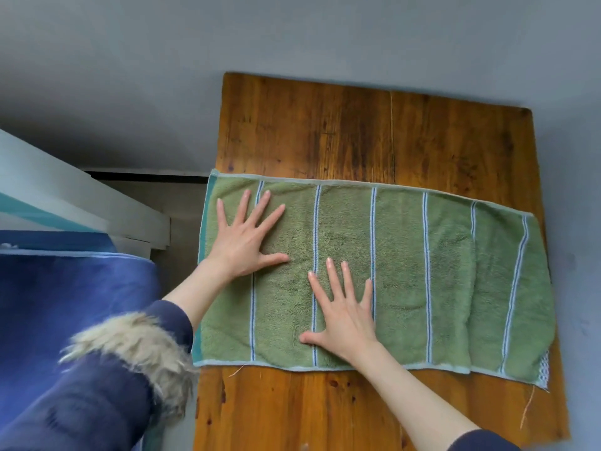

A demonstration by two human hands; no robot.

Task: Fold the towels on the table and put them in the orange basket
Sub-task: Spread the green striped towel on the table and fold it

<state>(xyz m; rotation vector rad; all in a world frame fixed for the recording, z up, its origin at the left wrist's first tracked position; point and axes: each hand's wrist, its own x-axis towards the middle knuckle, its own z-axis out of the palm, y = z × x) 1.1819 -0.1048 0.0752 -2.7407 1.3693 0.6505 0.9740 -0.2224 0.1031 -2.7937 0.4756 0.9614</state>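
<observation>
A green towel (422, 271) with thin blue-and-white stripes lies spread across the wooden table (341, 131), folded over once so a second layer shows along its right end. My left hand (244, 239) rests flat on the towel's left part, fingers spread and straight. My right hand (341, 314) presses flat on the towel near its middle, closer to the front edge, fingers also spread. The orange basket is not in view.
The table's left edge drops to a grey floor (130, 76). A white frame (81, 203) and blue bedding (65, 304) lie to the left. A dark blue jacket with a fur trim (130, 346) fills the lower left corner.
</observation>
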